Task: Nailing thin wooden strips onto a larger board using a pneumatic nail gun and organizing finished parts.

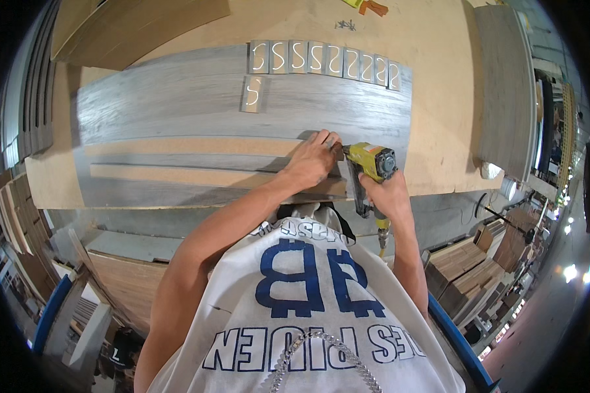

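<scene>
My right hand (388, 194) is wrapped round the handle of a yellow and black air nailer (372, 160). The nailer's nose meets a small brown wood block (339, 154), mostly hidden by my left hand (313, 156), whose fingers are closed on it. Both hands are over the near right part of a grey wood-grain panel (177, 98). Two tan strips (196, 145) run lengthwise along the panel. Farther back on it lies a row of small grey blocks (315, 59) with white glue squiggles on top. One more glued block (253, 95) sits just below the row's left end.
A cardboard box (134, 33) stands at the back left of the tan worktable (442, 98). Loose nails (345, 25) lie at the back, near an orange piece (374, 8). Stacked panels (505, 92) flank the right side. An air hose (383, 243) hangs from the nailer.
</scene>
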`<state>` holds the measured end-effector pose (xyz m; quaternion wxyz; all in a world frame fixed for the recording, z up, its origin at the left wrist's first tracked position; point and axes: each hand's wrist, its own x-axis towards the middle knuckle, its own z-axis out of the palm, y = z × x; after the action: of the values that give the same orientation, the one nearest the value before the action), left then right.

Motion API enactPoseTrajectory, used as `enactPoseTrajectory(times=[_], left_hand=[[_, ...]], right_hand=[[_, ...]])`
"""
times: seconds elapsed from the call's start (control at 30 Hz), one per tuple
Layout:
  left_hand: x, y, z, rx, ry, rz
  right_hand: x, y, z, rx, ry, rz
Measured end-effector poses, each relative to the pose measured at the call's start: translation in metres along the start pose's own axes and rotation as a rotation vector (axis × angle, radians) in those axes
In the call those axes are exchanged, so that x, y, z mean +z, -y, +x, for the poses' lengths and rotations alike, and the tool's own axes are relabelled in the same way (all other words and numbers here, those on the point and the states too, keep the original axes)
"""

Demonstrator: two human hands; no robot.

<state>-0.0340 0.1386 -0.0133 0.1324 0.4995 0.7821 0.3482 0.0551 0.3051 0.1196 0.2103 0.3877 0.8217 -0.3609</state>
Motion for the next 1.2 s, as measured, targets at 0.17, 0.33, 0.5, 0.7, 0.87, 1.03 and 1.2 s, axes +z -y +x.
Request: enactPoseTrajectory(times=[0.17, 0.33, 0.5, 0.7, 0.87, 1.03, 1.2], left_hand=[[-0.01, 0.002, -0.009, -0.031, -0.054, 0.023], [-0.042, 0.014, -0.019, -0.101, 0.157, 0.106], [-0.04, 0.021, -0.022, -0.11, 0.145, 0.055], [-0.04, 0.026, -0.023, -0.086, 0.156, 0.076], [-0.04, 0.026, -0.023, -0.049, 0.186, 0.086], [-0.038, 0.027, -0.024, -0.092, 0.124, 0.0], [-0.036, 0.029, -0.025, -0.073, 0.111, 0.005]], right_hand=[[-0.006, 0.01, -0.005, -0.044, 0.004, -0.081], [0.001, -0.025, -0.023, 0.087, -0.161, 0.045], [0.006, -0.026, -0.023, -0.027, -0.166, -0.119], [0.011, 0.011, -0.041, -0.046, -0.059, 0.043], [0.03, 0.022, -0.037, -0.153, -0.012, 0.044], [0.034, 0.035, -0.037, -0.124, 0.014, 0.022], [0.036, 0.034, -0.034, -0.117, 0.015, -0.003]])
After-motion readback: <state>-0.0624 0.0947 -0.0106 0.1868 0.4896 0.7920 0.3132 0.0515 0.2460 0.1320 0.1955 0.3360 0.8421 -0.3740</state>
